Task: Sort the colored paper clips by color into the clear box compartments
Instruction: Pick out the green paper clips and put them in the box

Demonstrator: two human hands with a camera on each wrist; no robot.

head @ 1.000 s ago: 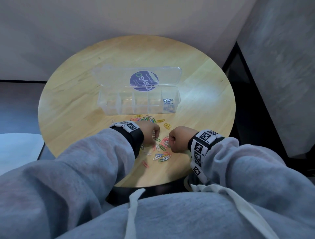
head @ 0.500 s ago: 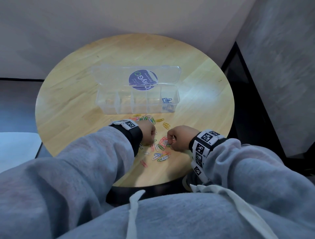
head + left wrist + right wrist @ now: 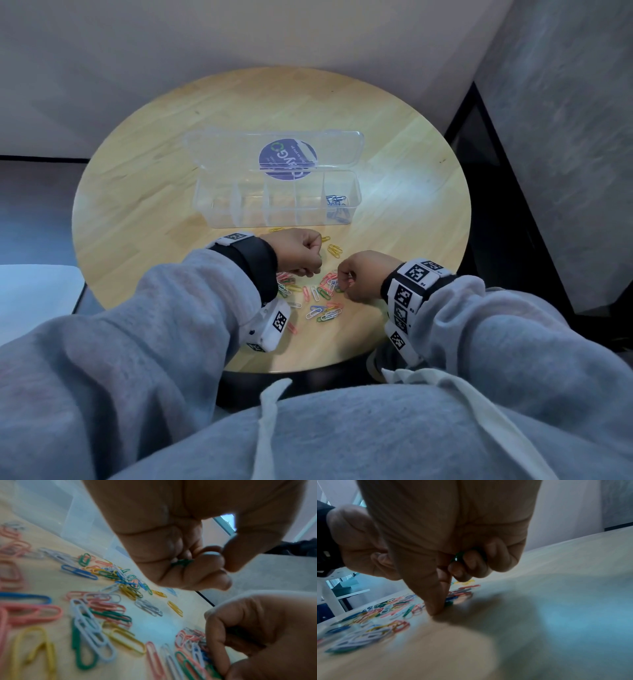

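The left hand is curled around green paper clips tucked in its fingers. The right hand also grips green clips, thumb and forefinger pressed to the surface. Loose paper clips lie between and beneath both hands; the clear box sits beyond them, lid open.
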